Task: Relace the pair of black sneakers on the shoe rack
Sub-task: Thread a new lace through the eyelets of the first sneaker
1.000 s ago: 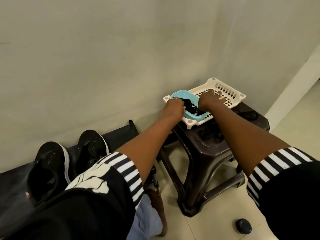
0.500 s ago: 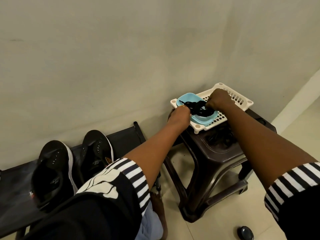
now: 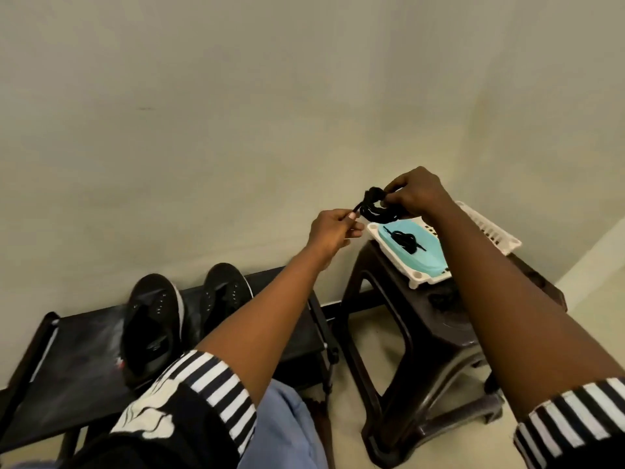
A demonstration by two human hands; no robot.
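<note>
Two black sneakers, one on the left (image 3: 152,319) and one on the right (image 3: 225,292), stand unlaced on the black shoe rack (image 3: 77,363) at lower left. Above the stool, my right hand (image 3: 414,192) grips a bundled black shoelace (image 3: 375,206). My left hand (image 3: 333,230) pinches one end of that lace between thumb and fingers. A second black lace (image 3: 406,240) lies coiled in the light blue dish (image 3: 422,255), which sits inside a white slotted tray (image 3: 490,231).
The tray rests on a dark brown plastic stool (image 3: 433,333) standing right of the rack, near the wall corner. A pale wall runs behind everything. My knee in light blue fabric (image 3: 287,431) is at the bottom centre, over tiled floor.
My right hand lifted one lace bundle out of the blue dish. My left hand left the tray's edge and took hold of the lace's end. The view shifted, showing more of the rack.
</note>
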